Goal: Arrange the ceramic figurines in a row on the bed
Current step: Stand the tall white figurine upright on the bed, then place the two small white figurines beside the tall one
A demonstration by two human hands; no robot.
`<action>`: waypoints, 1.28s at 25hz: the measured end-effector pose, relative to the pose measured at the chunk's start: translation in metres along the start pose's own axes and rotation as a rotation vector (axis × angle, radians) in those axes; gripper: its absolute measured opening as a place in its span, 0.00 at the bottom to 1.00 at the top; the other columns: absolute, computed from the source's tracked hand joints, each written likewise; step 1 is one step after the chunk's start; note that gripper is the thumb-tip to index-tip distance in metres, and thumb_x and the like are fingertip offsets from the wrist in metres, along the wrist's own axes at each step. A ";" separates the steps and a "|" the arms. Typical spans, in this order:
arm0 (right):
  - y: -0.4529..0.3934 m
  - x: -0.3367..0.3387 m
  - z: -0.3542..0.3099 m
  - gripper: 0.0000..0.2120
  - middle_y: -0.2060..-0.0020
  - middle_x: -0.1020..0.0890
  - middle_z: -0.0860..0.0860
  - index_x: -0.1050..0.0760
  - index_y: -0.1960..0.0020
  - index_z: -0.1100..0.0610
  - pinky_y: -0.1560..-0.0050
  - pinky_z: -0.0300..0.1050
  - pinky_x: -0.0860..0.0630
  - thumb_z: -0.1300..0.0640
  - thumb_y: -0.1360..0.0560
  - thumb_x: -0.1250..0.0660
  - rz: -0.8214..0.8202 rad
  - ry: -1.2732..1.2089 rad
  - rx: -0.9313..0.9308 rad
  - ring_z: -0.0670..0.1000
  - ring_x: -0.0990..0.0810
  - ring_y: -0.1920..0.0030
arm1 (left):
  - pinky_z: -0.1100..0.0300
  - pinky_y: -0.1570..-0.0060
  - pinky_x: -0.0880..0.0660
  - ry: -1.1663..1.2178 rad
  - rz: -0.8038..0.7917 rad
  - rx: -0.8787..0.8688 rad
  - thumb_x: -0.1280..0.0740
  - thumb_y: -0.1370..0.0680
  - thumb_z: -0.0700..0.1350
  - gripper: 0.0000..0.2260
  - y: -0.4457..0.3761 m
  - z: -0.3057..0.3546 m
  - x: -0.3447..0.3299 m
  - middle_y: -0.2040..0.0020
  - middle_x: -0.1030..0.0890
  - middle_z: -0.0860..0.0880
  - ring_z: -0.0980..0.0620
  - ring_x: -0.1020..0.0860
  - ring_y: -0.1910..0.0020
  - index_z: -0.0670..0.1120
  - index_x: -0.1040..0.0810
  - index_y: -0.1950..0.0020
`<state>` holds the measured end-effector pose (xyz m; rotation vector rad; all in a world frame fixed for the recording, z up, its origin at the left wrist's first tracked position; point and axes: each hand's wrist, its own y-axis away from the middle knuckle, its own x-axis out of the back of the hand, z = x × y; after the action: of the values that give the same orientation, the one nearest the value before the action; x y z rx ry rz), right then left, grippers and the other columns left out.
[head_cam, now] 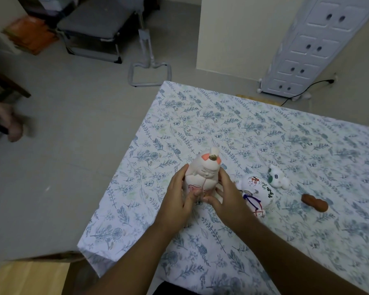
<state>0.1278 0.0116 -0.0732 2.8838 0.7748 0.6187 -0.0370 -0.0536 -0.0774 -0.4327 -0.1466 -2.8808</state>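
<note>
A tall white figurine with orange patches and a painted face (202,170) stands upright near the left edge of the bed (222,116). My left hand (179,196) grips its left side and my right hand (228,196) its right side, thumbs meeting at its base. Just right of it lies a round white figurine with red and dark painted marks (258,191), tipped on its side. Beyond that sits a small white animal figurine with green spots (278,176). A small brown figurine (314,202) lies furthest right.
The bed has a blue floral sheet, its left edge dropping to a grey tiled floor (73,145). A wooden surface (28,277) is at the bottom left. A grey cot (94,24), a metal stand (149,67) and a white cabinet (303,52) lie beyond.
</note>
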 end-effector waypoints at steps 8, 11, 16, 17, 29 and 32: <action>0.014 0.010 0.001 0.32 0.31 0.25 0.41 0.37 0.25 0.42 0.33 0.52 0.26 0.42 0.26 0.29 0.078 0.362 0.023 0.44 0.28 0.31 | 0.53 0.22 0.40 -0.179 0.065 -0.040 0.39 0.18 0.57 0.30 0.020 0.009 0.002 0.19 0.39 0.54 0.58 0.43 0.20 0.53 0.45 0.18; 0.034 0.035 0.004 0.28 0.29 0.25 0.47 0.33 0.25 0.49 0.29 0.50 0.32 0.44 0.23 0.33 0.189 0.566 0.066 0.48 0.29 0.28 | 0.61 0.23 0.43 -0.273 0.058 -0.256 0.39 0.18 0.53 0.28 0.045 0.022 0.002 0.19 0.39 0.53 0.54 0.42 0.20 0.48 0.41 0.19; 0.051 0.098 0.028 0.21 0.30 0.25 0.52 0.28 0.28 0.53 0.29 0.47 0.38 0.48 0.19 0.37 0.321 0.621 -0.061 0.52 0.29 0.28 | 0.57 0.24 0.40 -0.274 -0.166 -0.262 0.38 0.17 0.54 0.24 0.051 0.042 -0.058 0.21 0.35 0.57 0.58 0.40 0.21 0.50 0.34 0.21; 0.049 0.112 0.036 0.20 0.29 0.25 0.53 0.28 0.29 0.54 0.28 0.48 0.38 0.50 0.19 0.37 0.346 0.602 -0.095 0.53 0.30 0.28 | 0.58 0.23 0.40 -0.254 -0.191 -0.204 0.39 0.17 0.55 0.25 0.045 0.045 -0.077 0.21 0.36 0.57 0.60 0.42 0.21 0.51 0.35 0.21; -0.019 0.190 0.125 0.31 0.32 0.25 0.60 0.42 0.21 0.46 0.30 0.61 0.32 0.49 0.21 0.34 0.005 0.529 -0.264 0.61 0.30 0.29 | 0.46 0.24 0.46 -0.349 -0.027 0.306 0.30 0.22 0.57 0.37 -0.029 0.038 -0.211 0.18 0.50 0.43 0.44 0.51 0.19 0.58 0.48 0.18; -0.016 0.193 0.129 0.32 0.42 0.20 0.58 0.36 0.23 0.48 0.37 0.58 0.26 0.55 0.24 0.28 0.058 0.440 -0.201 0.59 0.25 0.37 | 0.48 0.26 0.35 -0.241 0.082 0.301 0.25 0.25 0.53 0.36 -0.032 0.043 -0.218 0.24 0.40 0.43 0.44 0.41 0.24 0.59 0.38 0.21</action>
<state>0.3247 0.1239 -0.1248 2.6215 0.6267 1.2851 0.1704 0.0273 -0.1042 -0.7042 -0.5784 -2.6563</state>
